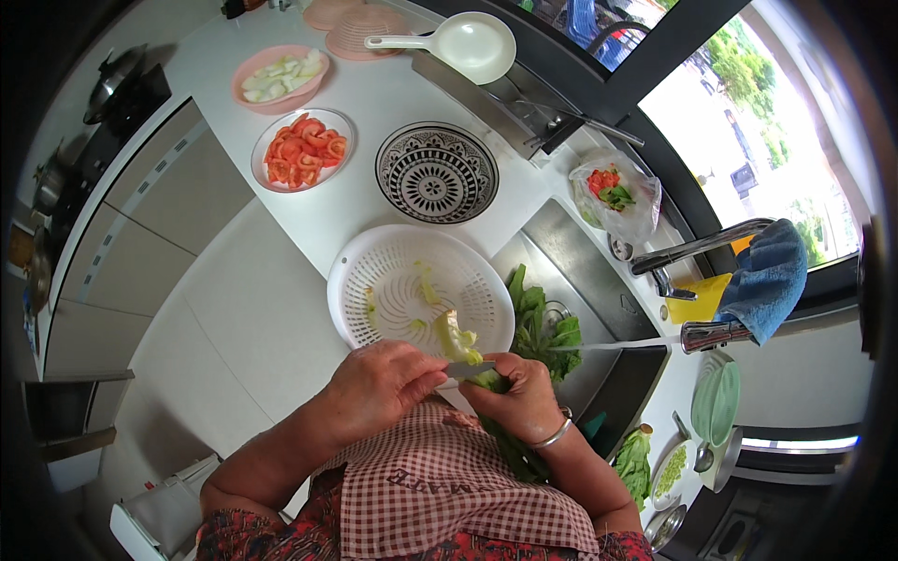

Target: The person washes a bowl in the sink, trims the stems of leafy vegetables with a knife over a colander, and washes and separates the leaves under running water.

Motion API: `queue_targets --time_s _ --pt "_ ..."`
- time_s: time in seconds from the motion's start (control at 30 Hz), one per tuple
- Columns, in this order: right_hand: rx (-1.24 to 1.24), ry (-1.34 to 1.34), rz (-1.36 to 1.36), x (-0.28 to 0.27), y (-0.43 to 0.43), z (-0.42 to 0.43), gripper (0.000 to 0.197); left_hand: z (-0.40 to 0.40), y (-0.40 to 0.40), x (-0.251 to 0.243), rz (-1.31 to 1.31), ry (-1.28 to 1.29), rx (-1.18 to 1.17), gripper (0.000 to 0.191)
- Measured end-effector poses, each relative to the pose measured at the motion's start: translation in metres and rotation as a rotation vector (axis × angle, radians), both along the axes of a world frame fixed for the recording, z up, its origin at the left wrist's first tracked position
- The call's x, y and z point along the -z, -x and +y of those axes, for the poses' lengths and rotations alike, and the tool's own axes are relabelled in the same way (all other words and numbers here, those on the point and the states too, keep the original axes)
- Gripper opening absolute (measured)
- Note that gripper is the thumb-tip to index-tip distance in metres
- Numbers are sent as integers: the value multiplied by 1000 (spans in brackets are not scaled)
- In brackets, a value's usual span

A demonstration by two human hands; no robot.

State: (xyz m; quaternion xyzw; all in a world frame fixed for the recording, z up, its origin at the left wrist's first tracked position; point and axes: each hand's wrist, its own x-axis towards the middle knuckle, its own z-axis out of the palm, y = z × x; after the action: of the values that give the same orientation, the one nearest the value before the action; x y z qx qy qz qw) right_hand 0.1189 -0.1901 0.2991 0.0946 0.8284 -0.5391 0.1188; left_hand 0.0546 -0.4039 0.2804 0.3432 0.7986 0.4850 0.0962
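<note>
My left hand (386,379) grips a small knife, its blade (468,369) pointing right toward my other hand. Leafy green lettuce stalks (515,449) hang down from my right hand (515,394), which is closed around them and wears a bangle at the wrist. The blade lies across the stalk end, where a pale cut piece (456,338) sticks out over a white plastic colander (351,308). Inside the colander are a few thin yellow-green scraps (426,284). Just right of it, lettuce leaves (540,329) rest in the metal sink.
Water runs from a chrome faucet (712,335) into the sink (582,259). On the counter stand a patterned bowl (436,172), a plate of cut tomatoes (305,151) and a pink bowl of white pieces (280,77). A lettuce head (635,463) lies right of the sink.
</note>
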Motion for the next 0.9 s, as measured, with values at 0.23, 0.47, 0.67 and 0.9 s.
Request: queue_targets --time_s 0.23,0.47,0.67,0.9 --pt "-38 -79 -66 -11 -2 3 24 -4 4 6 191 66 20 22" --pt "-97 -67 -81 -11 -7 7 25 -16 7 7 99 210 -46 24" --pt "-202 -216 13 -3 -5 5 37 -11 6 6 196 218 31 28" --pt "-203 -147 5 -9 -6 10 42 -27 28 1 161 376 -211 19"
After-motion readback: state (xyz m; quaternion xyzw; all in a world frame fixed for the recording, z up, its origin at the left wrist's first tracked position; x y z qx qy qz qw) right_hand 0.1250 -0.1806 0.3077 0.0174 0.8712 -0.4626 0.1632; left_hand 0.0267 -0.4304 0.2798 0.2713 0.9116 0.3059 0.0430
